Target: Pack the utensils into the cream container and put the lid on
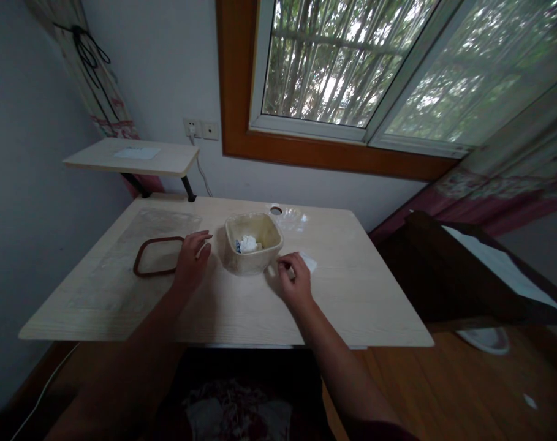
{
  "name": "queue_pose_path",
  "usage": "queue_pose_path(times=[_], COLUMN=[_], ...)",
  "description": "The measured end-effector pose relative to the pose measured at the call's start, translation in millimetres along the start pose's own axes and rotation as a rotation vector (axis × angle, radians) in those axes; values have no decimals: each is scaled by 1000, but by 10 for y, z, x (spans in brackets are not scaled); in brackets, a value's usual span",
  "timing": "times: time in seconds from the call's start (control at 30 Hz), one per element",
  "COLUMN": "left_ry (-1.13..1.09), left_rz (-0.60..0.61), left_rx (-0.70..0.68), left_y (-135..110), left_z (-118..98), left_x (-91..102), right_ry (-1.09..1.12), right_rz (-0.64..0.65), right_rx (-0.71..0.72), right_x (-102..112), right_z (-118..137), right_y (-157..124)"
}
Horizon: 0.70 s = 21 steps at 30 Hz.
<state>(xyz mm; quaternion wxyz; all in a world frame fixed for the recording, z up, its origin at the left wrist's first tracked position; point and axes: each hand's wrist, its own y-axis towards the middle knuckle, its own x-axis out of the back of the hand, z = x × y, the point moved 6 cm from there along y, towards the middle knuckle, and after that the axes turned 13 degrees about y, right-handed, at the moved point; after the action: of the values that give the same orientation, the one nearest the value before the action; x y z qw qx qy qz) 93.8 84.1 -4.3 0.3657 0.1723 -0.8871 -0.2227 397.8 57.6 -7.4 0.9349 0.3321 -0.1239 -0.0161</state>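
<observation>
A cream plastic tub (253, 242) stands open on the light wooden table (361, 294), with a crumpled white and blue scrap (247, 244) inside. Its clear lid with a brown rim (157, 256) lies flat to the left. My left hand (192, 260) rests between lid and tub, fingers stretched out and touching the lid's right edge. My right hand (295, 280) lies just right of the tub, fingers curled in a pinch over a small white piece of paper (308, 262) on the table.
A clear mat (140, 245) covers the table's left part. A small raised shelf (131, 157) stands at the back left, below wall sockets (201, 128). A window is behind. A dark wooden piece of furniture (466, 275) stands to the right.
</observation>
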Motion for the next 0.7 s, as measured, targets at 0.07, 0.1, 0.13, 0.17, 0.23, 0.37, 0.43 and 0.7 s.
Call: queue_pose_path(times=[0.07,0.1,0.13,0.17,0.23,0.37,0.43,0.7], left_ry=[-264,-409,-541,-633,-735,-694,-643,-900], left_rz=[-26,-40,-47,-51,-68,-127,-166,-160], left_rx=[145,225,296,349,415,478,558,810], left_y=[22,24,23,23,26,25,0,-72], left_z=[-72,-113,-164,-225,-348,-481,-441,-121], left_x=[-56,-112,-185,-259,-388,-527,-575,-907], right_ry=[172,297,427,560,772,983,1043,1079], right_rz=[-185,-254,-288,-306,-316,-297,-348,-412], right_rx=[-97,-153,-200,-237,-303,-428,-518,-775], right_x=[90,97,68,16,-130,-493,-657,-1029], right_z=[-35,-69,-101,-127,-172,-260,-350,-773], right_y=[135,218,311,407,571,633,520,93])
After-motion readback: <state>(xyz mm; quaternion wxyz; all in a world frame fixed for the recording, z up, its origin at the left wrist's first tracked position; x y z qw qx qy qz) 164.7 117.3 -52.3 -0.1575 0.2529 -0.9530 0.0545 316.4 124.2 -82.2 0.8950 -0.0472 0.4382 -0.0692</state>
